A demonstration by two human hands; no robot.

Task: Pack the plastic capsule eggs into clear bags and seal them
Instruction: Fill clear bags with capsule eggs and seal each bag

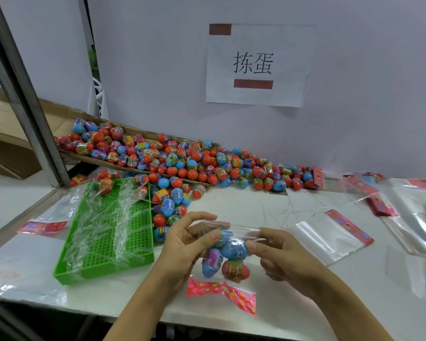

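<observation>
Both hands hold one clear bag (241, 230) a little above the white table. My left hand (187, 242) pinches its left side between thumb and fingers. My right hand (280, 254) pinches its right side. Inside hang several capsule eggs (228, 257), blue, purple-wrapped and red. The bag's pink flowered strip (221, 291) points toward me and lies loose near the table's front edge. A big heap of loose capsule eggs (182, 161), red and blue with printed wrappers, spreads from a cardboard sheet onto the table behind my hands.
A green perforated tray (106, 242) with crumpled clear film strips lies to the left. Empty clear bags with pink strips lie at right (330, 232), far right (413, 212) and left (44, 225). A metal post (22, 94) stands at left. A paper sign (256, 65) hangs on the wall.
</observation>
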